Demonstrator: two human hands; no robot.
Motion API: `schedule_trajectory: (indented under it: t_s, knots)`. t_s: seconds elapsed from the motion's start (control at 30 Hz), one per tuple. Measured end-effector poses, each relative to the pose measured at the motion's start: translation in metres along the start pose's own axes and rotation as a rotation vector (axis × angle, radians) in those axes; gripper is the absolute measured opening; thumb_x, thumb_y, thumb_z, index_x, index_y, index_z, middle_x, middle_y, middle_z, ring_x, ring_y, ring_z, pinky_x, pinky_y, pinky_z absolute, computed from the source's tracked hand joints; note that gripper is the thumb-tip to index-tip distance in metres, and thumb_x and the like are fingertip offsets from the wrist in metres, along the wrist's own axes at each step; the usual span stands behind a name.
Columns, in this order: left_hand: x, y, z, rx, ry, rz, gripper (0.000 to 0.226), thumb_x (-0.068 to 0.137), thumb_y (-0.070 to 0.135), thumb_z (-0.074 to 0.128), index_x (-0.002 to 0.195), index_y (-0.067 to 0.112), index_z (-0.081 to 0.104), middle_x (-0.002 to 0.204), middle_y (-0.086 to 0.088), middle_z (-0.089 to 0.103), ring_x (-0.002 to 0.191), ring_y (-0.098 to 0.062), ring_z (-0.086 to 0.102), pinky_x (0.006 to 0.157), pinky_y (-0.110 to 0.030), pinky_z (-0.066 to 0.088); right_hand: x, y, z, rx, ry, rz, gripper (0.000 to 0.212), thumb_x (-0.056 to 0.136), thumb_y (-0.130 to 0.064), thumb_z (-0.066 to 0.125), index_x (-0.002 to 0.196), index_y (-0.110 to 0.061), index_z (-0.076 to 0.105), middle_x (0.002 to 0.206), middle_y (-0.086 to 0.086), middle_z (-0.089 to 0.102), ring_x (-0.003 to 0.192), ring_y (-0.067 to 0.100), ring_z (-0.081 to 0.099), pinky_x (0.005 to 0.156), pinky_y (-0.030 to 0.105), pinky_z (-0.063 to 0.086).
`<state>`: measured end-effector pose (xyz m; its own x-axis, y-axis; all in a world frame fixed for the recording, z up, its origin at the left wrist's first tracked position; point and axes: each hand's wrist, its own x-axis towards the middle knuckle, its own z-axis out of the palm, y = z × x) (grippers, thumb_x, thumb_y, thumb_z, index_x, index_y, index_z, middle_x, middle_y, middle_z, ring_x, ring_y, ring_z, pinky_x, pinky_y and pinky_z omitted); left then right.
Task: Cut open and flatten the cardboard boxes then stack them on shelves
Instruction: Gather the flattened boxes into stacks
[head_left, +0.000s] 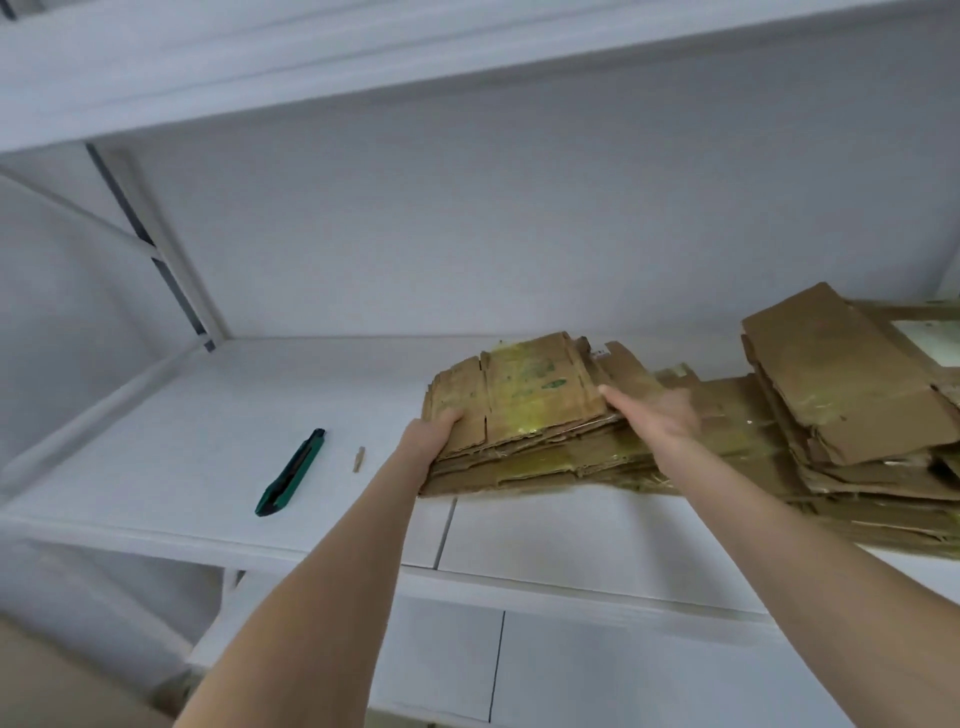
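I observe the stack of flattened brown cardboard boxes with yellow tape (524, 410) lying on the white shelf (208, 415). My left hand (434, 434) grasps its near left corner. My right hand (654, 410) rests released, palm down, on its right side. A larger brown cardboard pile (841, 395) adjoins on the right. A green-and-black utility knife (291, 473) lies apart to the left.

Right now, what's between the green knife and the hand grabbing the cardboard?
A small cardboard scrap, on the shelf between knife and left hand, in the head view.
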<state>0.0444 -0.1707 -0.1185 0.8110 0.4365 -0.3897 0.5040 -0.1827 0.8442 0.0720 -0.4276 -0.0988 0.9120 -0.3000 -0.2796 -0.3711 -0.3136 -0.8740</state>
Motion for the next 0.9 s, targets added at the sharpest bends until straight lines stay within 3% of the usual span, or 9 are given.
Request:
schedule_trajectory:
  t_s: [0.07,0.2,0.3,0.43,0.77,0.9]
  knots:
    - [-0.001,-0.002,0.005,0.022,0.011,0.032,0.061,0.093,0.047,0.054,0.132,-0.001,0.048,0.107,-0.01,0.054,0.097,-0.028,0.054,0.081,-0.034,0.045,0.0,-0.008,0.002,0.068,0.013,0.036,0.112,0.071,-0.06,0.077,0.15,-0.007,0.018,0.151,0.018,0.036,0.134,0.041,0.04,0.107,0.051,0.037]
    - [-0.006,-0.001,0.001,0.039,0.092,0.154,0.063,0.09,0.049,0.057,0.131,0.002,0.049,0.12,-0.011,0.059,0.11,-0.031,0.058,0.097,-0.043,0.049,0.003,-0.018,0.008,0.078,-0.002,-0.004,0.117,0.062,-0.056,0.085,0.146,-0.007,0.019,0.144,0.018,0.045,0.129,0.04,0.046,0.105,0.051,0.041]
    - [-0.004,0.002,-0.016,0.139,0.139,0.177,0.07,0.09,0.056,0.052,0.138,0.005,0.043,0.131,-0.014,0.055,0.118,-0.032,0.054,0.102,-0.045,0.045,-0.003,-0.024,0.02,0.043,-0.017,-0.069,0.104,0.067,-0.044,0.087,0.14,-0.003,0.026,0.138,0.019,0.051,0.123,0.039,0.052,0.1,0.047,0.045]
    - [0.004,-0.003,-0.041,0.211,0.072,0.15,0.068,0.096,0.054,0.044,0.144,0.007,0.037,0.14,-0.014,0.05,0.126,-0.032,0.049,0.108,-0.042,0.039,-0.015,-0.034,0.044,0.013,-0.009,-0.134,0.089,0.069,-0.038,0.086,0.131,-0.004,0.032,0.133,0.02,0.054,0.117,0.04,0.055,0.092,0.045,0.048]
    - [0.061,-0.057,-0.129,0.229,0.082,0.135,0.061,0.097,0.051,0.041,0.144,0.012,0.04,0.136,-0.011,0.053,0.122,-0.03,0.052,0.101,-0.038,0.042,-0.06,-0.037,0.146,-0.06,-0.008,-0.103,0.091,0.069,-0.043,0.086,0.131,-0.003,0.033,0.13,0.016,0.056,0.116,0.037,0.057,0.075,0.035,0.041]
    - [0.089,-0.075,-0.191,0.29,0.056,0.144,0.062,0.096,0.051,0.044,0.143,0.011,0.04,0.133,-0.012,0.055,0.118,-0.031,0.054,0.101,-0.042,0.044,-0.085,-0.038,0.204,-0.042,-0.032,-0.028,0.1,0.065,-0.042,0.088,0.136,-0.002,0.03,0.135,0.015,0.051,0.117,0.036,0.056,0.083,0.039,0.046]
